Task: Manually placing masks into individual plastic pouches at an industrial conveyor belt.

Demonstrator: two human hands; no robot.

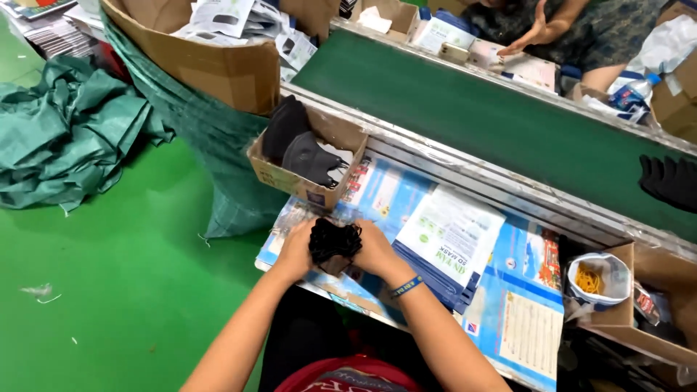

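Hands meet over the near edge of the tabletop (508,319), which is papered with blue printed sheets. The left hand (296,250) and the right hand (376,250) press in from either side on a small stack of black fabric face masks (334,239), each grip closed around the bundle, so the masks sit squeezed between the palms just above the blue sheets. A blue wristband (406,286) circles the right wrist.

Just beyond the hands stands a small open cardboard box (305,185) with more dark masks (308,156) piled in it. To the right of the hands lies a pile of flat white printed pouches (450,236). Further right, a small white bag of yellow rubber bands (592,277) sits in another cardboard tray. Behind all this runs a long green conveyor belt (494,116), with another black bundle (668,181) lying on it at the far right. Across the belt, another person's hand (534,35) hovers over packets. A crumpled green plastic sack (65,131) lies on the green floor to the left.
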